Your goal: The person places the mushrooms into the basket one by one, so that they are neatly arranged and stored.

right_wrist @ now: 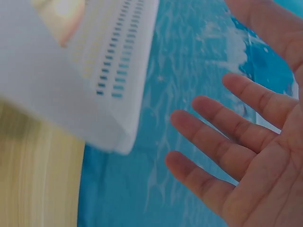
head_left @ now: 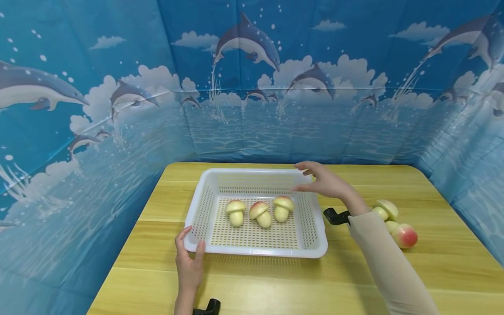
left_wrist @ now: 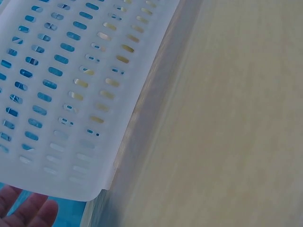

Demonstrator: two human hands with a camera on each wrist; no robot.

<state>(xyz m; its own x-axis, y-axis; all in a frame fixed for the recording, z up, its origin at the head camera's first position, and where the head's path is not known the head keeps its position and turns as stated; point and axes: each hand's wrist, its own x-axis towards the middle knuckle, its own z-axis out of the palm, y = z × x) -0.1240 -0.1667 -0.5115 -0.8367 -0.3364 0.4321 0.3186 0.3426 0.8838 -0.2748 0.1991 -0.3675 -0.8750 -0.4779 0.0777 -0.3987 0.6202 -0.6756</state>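
Observation:
A white perforated plastic basket (head_left: 257,251) stands on the table. Inside lie three pale yellow-green toy mushrooms (head_left: 263,215), with a reddish blush on their caps. My left hand (head_left: 190,262) is at the near left corner of the basket, its thumb and fingers spread around that corner. In the left wrist view the fingertips (left_wrist: 46,213) show right at the rim, with the basket wall (left_wrist: 52,94) above them. My right hand (head_left: 324,181) hovers by the far right corner with its fingers apart. The right wrist view shows its bare palm (right_wrist: 270,189), holding nothing.
Two more toy mushrooms, one pale (head_left: 387,209) and one with a red-tipped cap (head_left: 405,236), lie right of the basket, beyond my right forearm. The wooden table (head_left: 149,271) meets a blue dolphin-print curtain (head_left: 252,131) at its back and sides.

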